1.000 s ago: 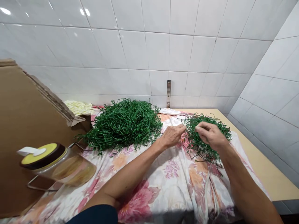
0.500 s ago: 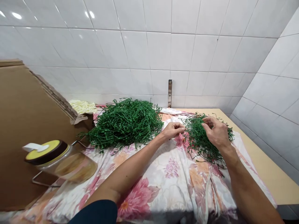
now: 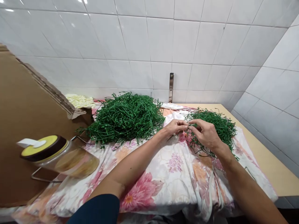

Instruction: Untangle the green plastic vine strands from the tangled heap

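My left hand (image 3: 176,127) is closed in a pinch, with a thin green artificial stem (image 3: 171,137) poking out below its fingers. Against its fingertips my right hand (image 3: 205,132) pinches too, at what looks like the end of the same stem; the exact contact is hidden. Behind and under my right hand spreads a smaller pile of thin green plastic stems (image 3: 221,127). To the left of my hands lies a larger heap of the same green stems (image 3: 126,118), many with small knobs at their tips.
A floral cloth (image 3: 163,186) covers much of the wooden table (image 3: 268,168). At left, a cardboard box (image 3: 25,124) stands beside a tilted clear jar (image 3: 77,161) with a yellow and brown lid. Pale yellow pieces (image 3: 79,101) lie behind the box. A metal strip (image 3: 171,87) is on the tiled wall.
My right hand has moved left from over the smaller pile to meet my left hand's fingertips. The view has tipped slightly downward.
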Tool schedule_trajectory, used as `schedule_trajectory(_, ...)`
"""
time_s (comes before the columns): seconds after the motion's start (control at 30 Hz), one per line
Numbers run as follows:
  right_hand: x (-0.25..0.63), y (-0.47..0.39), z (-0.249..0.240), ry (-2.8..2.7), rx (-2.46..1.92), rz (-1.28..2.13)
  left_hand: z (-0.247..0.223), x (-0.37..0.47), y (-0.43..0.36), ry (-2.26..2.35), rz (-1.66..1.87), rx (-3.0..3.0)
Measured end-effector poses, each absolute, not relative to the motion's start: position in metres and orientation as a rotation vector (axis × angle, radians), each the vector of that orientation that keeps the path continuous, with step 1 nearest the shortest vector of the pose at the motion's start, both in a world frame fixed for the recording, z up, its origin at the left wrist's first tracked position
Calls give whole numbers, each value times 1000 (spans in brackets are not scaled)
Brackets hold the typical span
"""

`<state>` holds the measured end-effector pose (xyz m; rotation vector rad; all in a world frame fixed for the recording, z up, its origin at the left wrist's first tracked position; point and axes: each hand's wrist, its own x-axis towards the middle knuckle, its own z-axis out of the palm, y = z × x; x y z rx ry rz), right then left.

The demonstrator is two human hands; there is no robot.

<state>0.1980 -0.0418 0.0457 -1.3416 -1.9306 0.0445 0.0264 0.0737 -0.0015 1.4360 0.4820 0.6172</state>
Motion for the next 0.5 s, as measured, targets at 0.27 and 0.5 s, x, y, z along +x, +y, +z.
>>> schedule_trajectory(0.27, 209, -38, 44, -2009, -1376, 114, 29, 15, 69, 393, 535, 1610)
schedule_trajectory(0.5, 210, -39, 45, -1944, -1308, 242, 43, 14, 62, 461, 462, 1753)
